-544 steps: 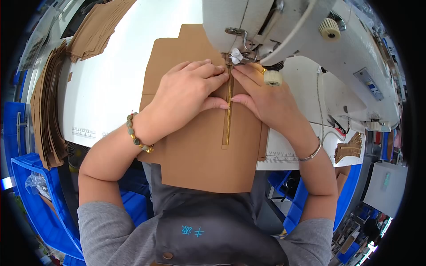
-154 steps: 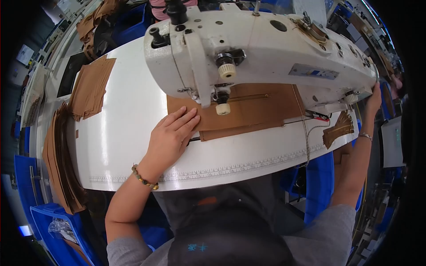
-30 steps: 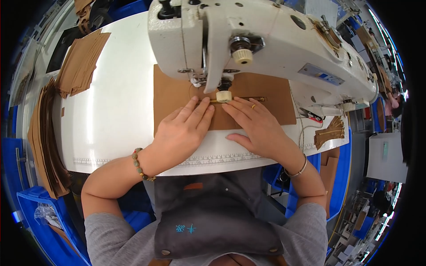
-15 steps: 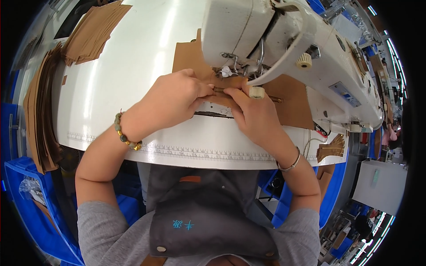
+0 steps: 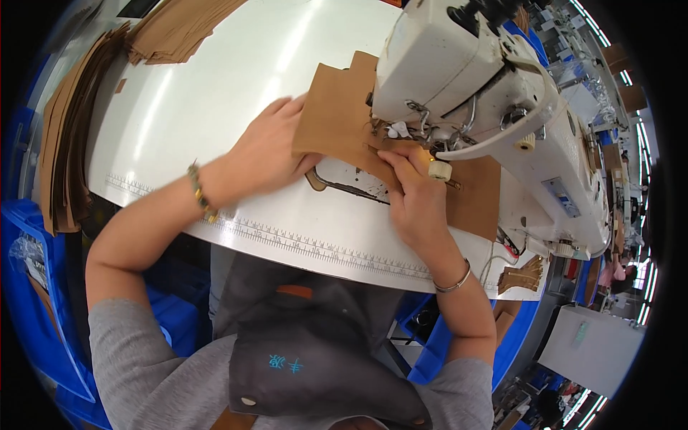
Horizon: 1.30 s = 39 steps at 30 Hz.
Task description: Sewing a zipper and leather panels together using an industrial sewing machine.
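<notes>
The brown panel (image 5: 330,115) lies under the white sewing machine's head (image 5: 466,64), its left part raised off the table. My left hand (image 5: 265,147) grips that raised left edge, fingertips partly hidden behind it. My right hand (image 5: 419,204) has its bent fingers pinched on the panel beside the brass zipper (image 5: 453,183), just below the presser foot area (image 5: 398,129). Below the lifted part, the dark edge of a plate opening (image 5: 351,190) shows in the table.
Brown piece stacks (image 5: 179,29) (image 5: 75,129) lie at the left, red-handled snips (image 5: 510,247) and short zippers (image 5: 519,276) at the right. Blue bins (image 5: 32,215) flank the white table (image 5: 179,129). A distant person in pink (image 5: 618,276) is at the far right.
Since half a second ago, my left hand has moved up and left, lifting the panel's left part. My right hand stays on the zipper area. The view has rotated slightly.
</notes>
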Motion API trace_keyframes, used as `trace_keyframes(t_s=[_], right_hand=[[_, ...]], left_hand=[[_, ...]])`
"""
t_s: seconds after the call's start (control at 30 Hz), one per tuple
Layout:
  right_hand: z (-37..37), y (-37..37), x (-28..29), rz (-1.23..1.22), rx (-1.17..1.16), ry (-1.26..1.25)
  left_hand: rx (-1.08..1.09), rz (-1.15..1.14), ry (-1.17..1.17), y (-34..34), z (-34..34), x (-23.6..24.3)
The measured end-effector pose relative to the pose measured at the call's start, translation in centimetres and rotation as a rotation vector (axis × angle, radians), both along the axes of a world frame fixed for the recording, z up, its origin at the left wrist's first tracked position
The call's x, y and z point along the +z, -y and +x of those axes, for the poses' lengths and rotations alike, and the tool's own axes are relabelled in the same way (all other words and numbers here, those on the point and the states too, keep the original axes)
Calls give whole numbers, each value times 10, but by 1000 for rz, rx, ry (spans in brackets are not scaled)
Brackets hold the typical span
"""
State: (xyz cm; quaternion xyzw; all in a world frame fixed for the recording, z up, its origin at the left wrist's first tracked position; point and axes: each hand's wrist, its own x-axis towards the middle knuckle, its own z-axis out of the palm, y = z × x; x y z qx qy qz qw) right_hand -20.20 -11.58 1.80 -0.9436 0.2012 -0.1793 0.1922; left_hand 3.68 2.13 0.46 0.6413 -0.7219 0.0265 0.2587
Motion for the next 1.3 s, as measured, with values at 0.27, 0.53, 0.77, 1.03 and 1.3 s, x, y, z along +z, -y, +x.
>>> trace_keyframes(t_s=[0.27, 0.53, 0.77, 1.03, 1.3], right_hand=[[4, 2, 8, 6, -20, -44], [6, 4, 14, -42, 36, -60], [5, -1, 22, -23, 28, -99], [2, -9, 24, -23, -6, -151], [1, -6, 9, -221, 135, 6]], left_hand=[[38, 324, -78, 109, 31, 0], [-108, 293, -156, 100, 38, 2], [-68, 254, -171, 100, 35, 6], [-18, 211, -332, 107, 33, -12], [54, 256, -271, 93, 4, 10]])
